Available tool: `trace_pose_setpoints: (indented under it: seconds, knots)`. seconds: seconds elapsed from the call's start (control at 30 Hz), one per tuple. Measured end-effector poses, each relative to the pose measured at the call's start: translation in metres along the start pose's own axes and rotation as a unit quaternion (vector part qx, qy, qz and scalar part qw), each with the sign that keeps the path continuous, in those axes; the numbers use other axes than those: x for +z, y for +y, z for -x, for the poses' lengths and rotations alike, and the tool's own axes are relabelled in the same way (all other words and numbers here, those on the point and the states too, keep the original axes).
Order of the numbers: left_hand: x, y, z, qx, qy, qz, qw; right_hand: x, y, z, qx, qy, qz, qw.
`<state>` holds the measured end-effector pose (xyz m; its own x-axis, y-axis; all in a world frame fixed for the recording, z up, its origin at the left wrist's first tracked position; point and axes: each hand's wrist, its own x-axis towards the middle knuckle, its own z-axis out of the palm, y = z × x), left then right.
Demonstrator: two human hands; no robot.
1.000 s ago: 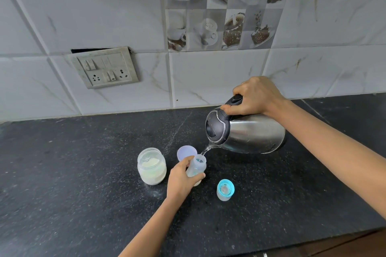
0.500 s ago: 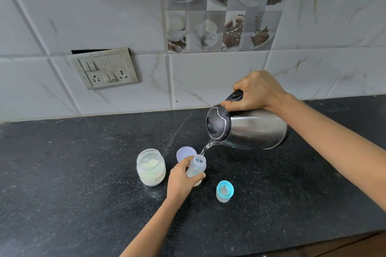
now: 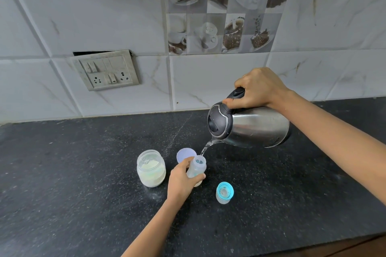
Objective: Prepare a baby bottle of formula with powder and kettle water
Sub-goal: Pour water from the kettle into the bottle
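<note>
The bottle is clear plastic, uncapped, upright on the counter at centre. The kettle, steel with a black lid, is in the air at its 2 o'clock, tipped far over, spout down-left; a thin stream runs into the bottle's mouth. The powder jar, open and part full of pale powder, stands at the bottle's 9 o'clock. The teal-ringed cap stands at its 4 o'clock.

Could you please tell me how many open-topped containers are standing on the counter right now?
2: the powder jar at centre-left, and the baby bottle just right of it, gripped by the left hand under the kettle stream. None looks hidden.
</note>
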<state>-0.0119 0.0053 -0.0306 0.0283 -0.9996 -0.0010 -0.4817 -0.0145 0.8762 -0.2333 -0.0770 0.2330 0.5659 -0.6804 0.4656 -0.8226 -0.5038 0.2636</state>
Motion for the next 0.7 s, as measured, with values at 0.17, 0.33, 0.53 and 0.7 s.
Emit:
trace_pose_setpoints:
  seconds: [0.17,0.33,0.53,0.7]
  knots:
    - [0.0000,0.0023,0.0018,-0.001,-0.002,0.004,1.000,-0.0013,0.0002,-0.0011,-0.006,-0.007,0.017,1.000]
    - [0.0016,0.0030,0.0033,-0.007,0.000,0.004,1.000,-0.0025,-0.0021,0.0007,-0.007,-0.001,0.011,1.000]
    - [0.0013,0.0049,0.0049,-0.009,0.004,0.000,1.000,-0.0015,-0.0048,0.0012,-0.009,-0.005,0.009,1.000]
    - [0.0008,0.0060,0.0077,-0.011,0.006,-0.006,1.000,-0.0012,-0.0086,0.0018,-0.014,0.002,0.008,1.000]
